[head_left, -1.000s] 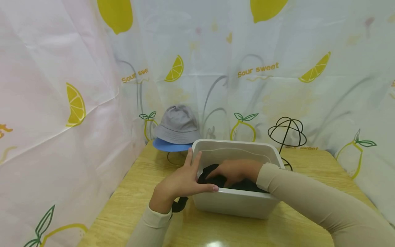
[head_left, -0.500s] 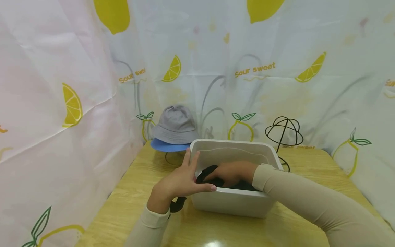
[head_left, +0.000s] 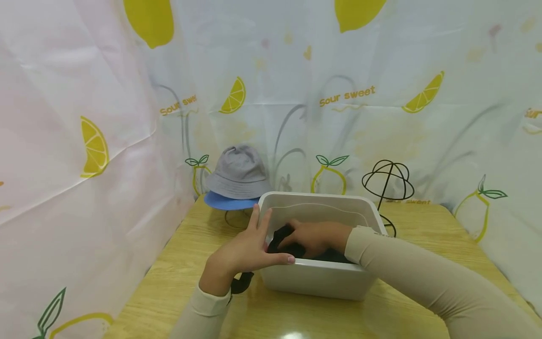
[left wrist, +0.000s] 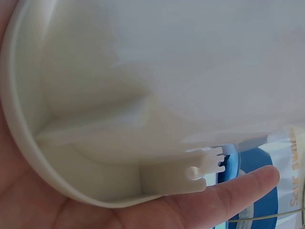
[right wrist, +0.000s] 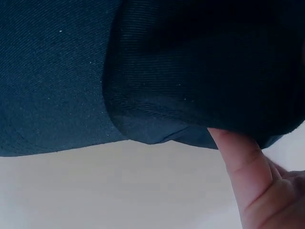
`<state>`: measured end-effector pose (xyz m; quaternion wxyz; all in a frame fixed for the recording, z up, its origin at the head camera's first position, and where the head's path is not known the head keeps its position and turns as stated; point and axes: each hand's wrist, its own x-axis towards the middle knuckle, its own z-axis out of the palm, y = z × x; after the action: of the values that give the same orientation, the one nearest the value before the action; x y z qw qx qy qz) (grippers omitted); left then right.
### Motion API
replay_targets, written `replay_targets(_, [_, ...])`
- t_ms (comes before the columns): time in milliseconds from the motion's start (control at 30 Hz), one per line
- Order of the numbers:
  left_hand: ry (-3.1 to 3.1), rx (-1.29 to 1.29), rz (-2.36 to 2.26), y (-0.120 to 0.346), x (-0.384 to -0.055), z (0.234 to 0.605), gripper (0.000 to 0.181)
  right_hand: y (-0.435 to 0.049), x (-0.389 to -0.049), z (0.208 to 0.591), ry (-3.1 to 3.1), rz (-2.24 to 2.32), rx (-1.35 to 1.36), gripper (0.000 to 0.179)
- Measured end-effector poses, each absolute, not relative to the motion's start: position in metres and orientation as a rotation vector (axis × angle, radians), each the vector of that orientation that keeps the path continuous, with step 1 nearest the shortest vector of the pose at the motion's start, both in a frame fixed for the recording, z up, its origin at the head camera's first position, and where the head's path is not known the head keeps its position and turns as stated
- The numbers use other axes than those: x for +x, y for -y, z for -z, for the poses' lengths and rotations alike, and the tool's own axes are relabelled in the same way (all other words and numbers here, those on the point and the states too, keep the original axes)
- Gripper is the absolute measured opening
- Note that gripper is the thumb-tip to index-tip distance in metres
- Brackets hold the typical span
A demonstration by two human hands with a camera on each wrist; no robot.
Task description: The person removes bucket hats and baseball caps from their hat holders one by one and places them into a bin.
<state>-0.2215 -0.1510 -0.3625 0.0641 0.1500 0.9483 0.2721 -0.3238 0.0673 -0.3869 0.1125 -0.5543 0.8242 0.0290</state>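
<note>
A white plastic bin stands on the table, with dark cloth hats lying low inside it. My left hand rests against the bin's near left corner, straight thumb along the front rim and fingers spread up the left side. In the left wrist view the palm meets the bin's curved rim from outside. My right hand reaches down into the bin and pinches the edge of a dark hat. In the right wrist view the thumb sits at the edge of the dark twill hat; the other fingers are mostly hidden.
A grey bucket hat sits over a blue hat on a wire stand at the back left. A bare black wire hat stand is behind the bin's right side. Lemon-print curtains enclose the wooden table.
The left part of the dark hat has risen slightly in my right hand's fingers. My left hand stays at the bin's corner. The whole head view has shifted a little.
</note>
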Motion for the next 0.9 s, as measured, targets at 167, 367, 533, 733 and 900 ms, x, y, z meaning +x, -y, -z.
replay_targets(167, [-2.871,0.456,-0.822,0.1511,-0.2214,0.3626,0.133,-0.0664,-0.3254,0.3858,-2.396,-0.093,-1.618,0.065])
replay_targets(367, [-2.884,0.455,-0.809,0.1509,-0.2216,0.3616,0.133,-0.0668,-0.3277,0.3867,-2.350,-0.133,-1.542,0.067])
replay_targets(533, [-2.879,0.448,-0.798,0.1509,-0.2210,0.3621,0.133,-0.0670,-0.3273,0.3860,-2.301,-0.149,-1.507,0.066])
replay_targets(733, [-2.886,0.447,-0.808,0.1503,-0.2217,0.3633,0.133,-0.0685,-0.3266,0.3830,-2.281,-0.124,-1.515,0.067])
replay_targets(900, [-2.887,0.443,-0.808,0.1500,-0.2220,0.3636,0.134,-0.0693,-0.3269,0.3792,-2.310,-0.106,-1.488,0.066])
